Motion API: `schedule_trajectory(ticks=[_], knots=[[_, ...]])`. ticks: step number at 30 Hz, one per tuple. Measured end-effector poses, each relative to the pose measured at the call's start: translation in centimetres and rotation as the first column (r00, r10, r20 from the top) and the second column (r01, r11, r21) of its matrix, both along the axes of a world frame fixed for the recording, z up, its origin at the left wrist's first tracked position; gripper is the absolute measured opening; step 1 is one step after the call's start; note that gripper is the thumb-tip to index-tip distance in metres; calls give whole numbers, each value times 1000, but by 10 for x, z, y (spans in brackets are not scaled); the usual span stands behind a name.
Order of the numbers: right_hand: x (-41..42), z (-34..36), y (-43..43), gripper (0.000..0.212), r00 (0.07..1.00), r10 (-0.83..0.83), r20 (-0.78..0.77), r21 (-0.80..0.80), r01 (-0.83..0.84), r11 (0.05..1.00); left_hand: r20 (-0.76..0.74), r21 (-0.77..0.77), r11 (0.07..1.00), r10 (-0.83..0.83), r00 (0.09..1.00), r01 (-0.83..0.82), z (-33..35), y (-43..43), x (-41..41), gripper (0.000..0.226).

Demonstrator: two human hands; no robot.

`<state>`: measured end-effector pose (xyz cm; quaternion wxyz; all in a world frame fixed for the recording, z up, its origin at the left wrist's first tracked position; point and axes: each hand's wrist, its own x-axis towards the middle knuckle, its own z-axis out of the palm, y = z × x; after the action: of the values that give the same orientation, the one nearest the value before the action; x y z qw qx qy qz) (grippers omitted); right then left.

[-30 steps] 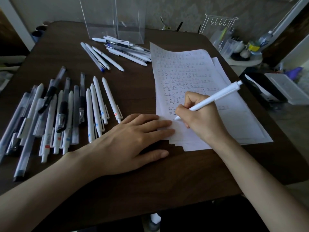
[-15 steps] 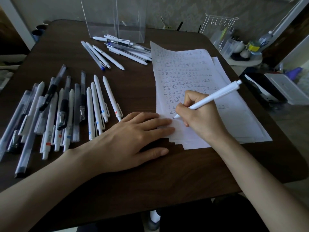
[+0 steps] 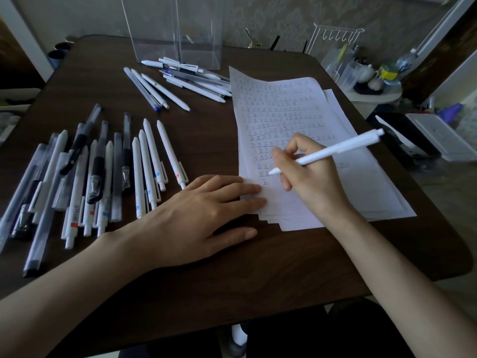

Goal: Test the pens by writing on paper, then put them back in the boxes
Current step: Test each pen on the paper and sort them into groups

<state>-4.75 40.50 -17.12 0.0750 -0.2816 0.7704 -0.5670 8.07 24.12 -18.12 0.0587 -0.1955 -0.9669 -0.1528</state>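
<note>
My right hand (image 3: 308, 174) grips a white pen (image 3: 338, 149), its tip just above the lower left of the paper stack (image 3: 291, 109), which is covered in rows of small written marks. My left hand (image 3: 204, 215) lies flat, palm down, with its fingertips pressing the stack's left edge. Several white, grey and black pens (image 3: 103, 171) lie in a row at the left of the dark table (image 3: 258, 267). Another loose group of white pens (image 3: 185, 81) rests near two clear boxes (image 3: 175, 29) at the back.
Beyond the table's right edge stand a white wire rack (image 3: 335, 45), a small round stand with bottles and cups (image 3: 374, 81), and a white tray (image 3: 444, 135) on the floor. The wall runs close behind the clear boxes.
My right hand has lifted the pen tip slightly up and away from the paper's lower left, uncovering a newly written mark. My left hand has stayed flat in place.
</note>
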Motion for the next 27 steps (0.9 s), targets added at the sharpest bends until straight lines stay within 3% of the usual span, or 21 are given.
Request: schedule_trajectory(ticks=[4,9,12,20,23,27], knots=[[0,1,0,14,998,58,31,-53,-57,997,-38,58,998,23,999,-21,2,0,1,54],[-1,4,1,39,993,119,-22,40,-118,992,-69,238,962,152,986,-132,6,-1,0,69],[1,5,1,30,986,168,-8,27,-168,985,-110,176,982,84,990,-64,4,-2,-2,61],[3,4,1,35,952,266,-153,128,-248,960,-239,126,992,21,971,10,3,-2,-1,44],[5,2,-1,40,951,272,-149,160,-249,955,-223,74,997,47,974,-32,6,-2,-2,48],[6,1,-4,46,942,308,-132,229,-273,934,-225,21,973,229,947,-231,17,-10,-3,56]])
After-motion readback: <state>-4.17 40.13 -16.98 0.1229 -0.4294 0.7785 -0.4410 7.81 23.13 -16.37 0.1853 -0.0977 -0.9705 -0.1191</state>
